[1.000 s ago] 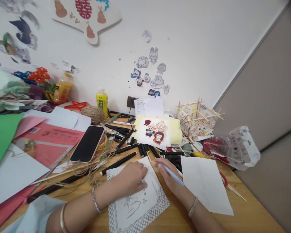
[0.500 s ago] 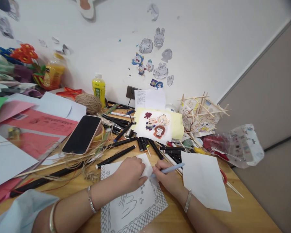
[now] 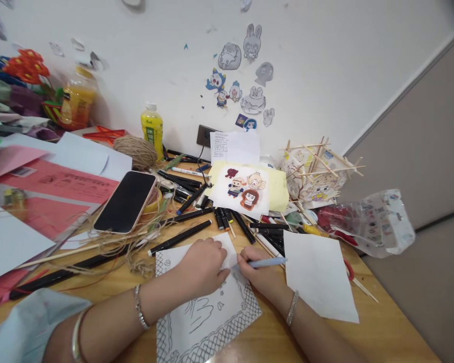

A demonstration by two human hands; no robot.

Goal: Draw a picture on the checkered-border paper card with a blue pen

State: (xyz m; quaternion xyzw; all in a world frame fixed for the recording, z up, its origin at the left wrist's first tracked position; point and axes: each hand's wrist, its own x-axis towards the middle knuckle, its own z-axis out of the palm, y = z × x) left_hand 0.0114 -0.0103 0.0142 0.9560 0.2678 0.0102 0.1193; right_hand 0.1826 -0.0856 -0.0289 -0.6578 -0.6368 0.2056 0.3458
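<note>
Drawing paper (image 3: 212, 315) occupies the lower centre of the frame, flat on the wooden table (image 3: 386, 327); I see a cross-hatched border and loose line work at its middle. Blank sheet (image 3: 320, 277), right of centre, lies apart from it. Left hand (image 3: 204, 267): fingers curled, resting on the upper part of the drawing; I cannot tell whether they pinch anything beneath. Right hand (image 3: 263, 275): fingers closed around the pen (image 3: 267, 262), at the drawing's upper right edge. The barrel lies low, its rear end toward the blank sheet. From my view I cannot confirm tip contact.

For good line quality, I advise steady, light downward pressure from the left hand, with its fingers clear of the stroke path. Raise the barrel slightly for finer control. Use short strokes near the edge, where the tip could slip off.
</note>
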